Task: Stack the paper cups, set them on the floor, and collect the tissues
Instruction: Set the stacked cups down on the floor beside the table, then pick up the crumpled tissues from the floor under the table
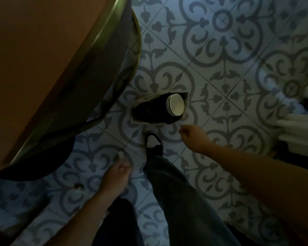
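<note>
Cups [174,104] stand nested in one dark stack on the patterned tile floor [229,50], white rims and pale inside facing us, several rims showing at the left edge. Dark sleeve of the stack runs left from the rims; a pale crumpled scrap, possibly tissue, edges it at upper left and by the lower right, too dim for us to confirm.

Our right hand [192,137] hangs just below and right of the stack, fingers curled inward, tips pinched on or near a small white bit [182,122] at the stack's lower right corner. We cannot tell whether it actually grips it. Not touching the cups as far as we see.

Our left hand [118,173] is lower left, fingers curled shut around white tissue [120,154], with a pale tip sticking up out of the fist. Heavy blur there.

Another small pale scrap [77,188] lies on the floor left of the left wrist, blurred, we cannot identify it.

Round table [34,59] with brown top and metallic rim fills the upper left, its dark base under it. Our leg in dark trousers [176,192] runs up the centre to a foot in a dark shoe [153,142] with white at the top, planted between both hands and just below the stack. White folded items [302,128] sit at the right edge. Scene is dim overall.
</note>
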Demonstrator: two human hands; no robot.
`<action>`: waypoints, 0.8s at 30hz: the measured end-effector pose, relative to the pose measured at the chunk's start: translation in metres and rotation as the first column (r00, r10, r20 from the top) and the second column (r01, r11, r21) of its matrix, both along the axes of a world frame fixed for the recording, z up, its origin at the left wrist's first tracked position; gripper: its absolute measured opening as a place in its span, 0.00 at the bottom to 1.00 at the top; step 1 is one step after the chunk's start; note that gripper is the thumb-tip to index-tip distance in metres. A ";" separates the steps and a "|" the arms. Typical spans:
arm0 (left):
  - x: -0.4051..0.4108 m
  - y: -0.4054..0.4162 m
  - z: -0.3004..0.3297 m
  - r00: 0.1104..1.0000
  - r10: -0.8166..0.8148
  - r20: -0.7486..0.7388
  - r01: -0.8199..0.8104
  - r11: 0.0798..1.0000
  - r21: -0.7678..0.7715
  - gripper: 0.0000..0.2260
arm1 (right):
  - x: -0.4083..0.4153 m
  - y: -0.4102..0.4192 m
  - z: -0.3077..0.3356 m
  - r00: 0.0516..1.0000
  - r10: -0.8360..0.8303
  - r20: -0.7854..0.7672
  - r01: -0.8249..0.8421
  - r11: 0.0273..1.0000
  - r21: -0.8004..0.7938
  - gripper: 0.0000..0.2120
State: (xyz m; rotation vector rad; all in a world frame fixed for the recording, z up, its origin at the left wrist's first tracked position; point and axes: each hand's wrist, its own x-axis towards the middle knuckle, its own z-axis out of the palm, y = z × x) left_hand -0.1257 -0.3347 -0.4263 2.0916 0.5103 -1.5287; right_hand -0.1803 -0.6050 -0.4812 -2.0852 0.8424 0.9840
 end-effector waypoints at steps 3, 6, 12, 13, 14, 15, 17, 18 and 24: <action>-0.005 0.041 0.012 0.999 0.035 0.003 -0.035 0.999 0.021 0.13 | -0.028 0.009 0.011 0.990 0.104 -0.095 -0.103 0.995 0.019 0.11; -0.010 0.079 0.017 0.998 0.054 0.038 -0.056 0.998 0.041 0.11 | -0.049 0.025 0.020 0.970 0.168 -0.175 -0.170 0.986 0.004 0.09; -0.051 0.147 0.037 0.955 0.202 0.215 -0.202 0.979 -0.022 0.02 | -0.066 0.094 0.047 0.937 0.303 -0.175 -0.305 0.952 0.016 0.11; -0.065 0.157 0.042 0.945 0.209 0.250 -0.205 0.978 -0.043 0.04 | -0.067 0.111 0.051 0.928 0.337 -0.158 -0.336 0.941 0.029 0.11; -0.079 0.168 0.047 0.938 0.213 0.274 -0.205 0.977 -0.058 0.06 | -0.068 0.129 0.055 0.912 0.389 -0.134 -0.387 0.921 0.041 0.12; -0.093 0.176 0.050 0.928 0.236 0.289 -0.220 0.972 -0.086 0.07 | -0.070 0.145 0.058 0.897 0.428 -0.111 -0.425 0.904 0.049 0.12; -0.126 0.200 0.058 0.893 0.331 0.304 -0.305 0.944 -0.130 0.07 | -0.078 0.182 0.062 0.880 0.473 -0.039 -0.471 0.881 0.045 0.12; -0.143 0.213 0.059 0.875 0.365 0.319 -0.337 0.931 -0.140 0.06 | -0.081 0.200 0.064 0.876 0.482 -0.006 -0.482 0.875 0.038 0.12; -0.226 0.281 0.052 0.797 0.412 0.441 -0.434 0.899 -0.054 0.04 | -0.095 0.293 0.069 0.761 0.642 0.092 -0.648 0.760 0.056 0.10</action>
